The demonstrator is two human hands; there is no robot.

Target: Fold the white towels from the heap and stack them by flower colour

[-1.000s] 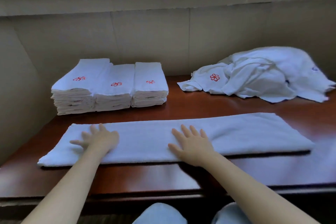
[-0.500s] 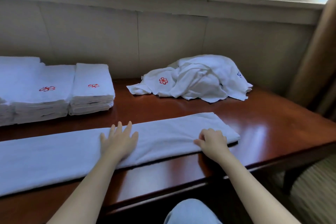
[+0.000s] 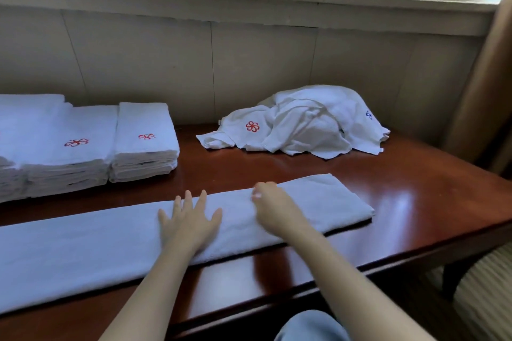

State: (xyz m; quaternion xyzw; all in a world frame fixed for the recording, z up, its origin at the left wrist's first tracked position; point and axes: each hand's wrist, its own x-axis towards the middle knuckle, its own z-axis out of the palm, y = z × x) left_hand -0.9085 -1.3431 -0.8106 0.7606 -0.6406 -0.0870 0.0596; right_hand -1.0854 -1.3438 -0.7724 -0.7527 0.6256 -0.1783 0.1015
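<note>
Long towel [image 3: 83, 252] lying flat across the table [image 3: 415, 202], left to right, with left hand [image 3: 188, 223] spread wide and flat on its middle, right hand [image 3: 273, 207] curled just beside, nearer the right end to fold.

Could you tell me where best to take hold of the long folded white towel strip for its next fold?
Probably at the short right end of the long folded white towel strip, coming from the right: that end lies free and square on the brown wooden table.
</note>
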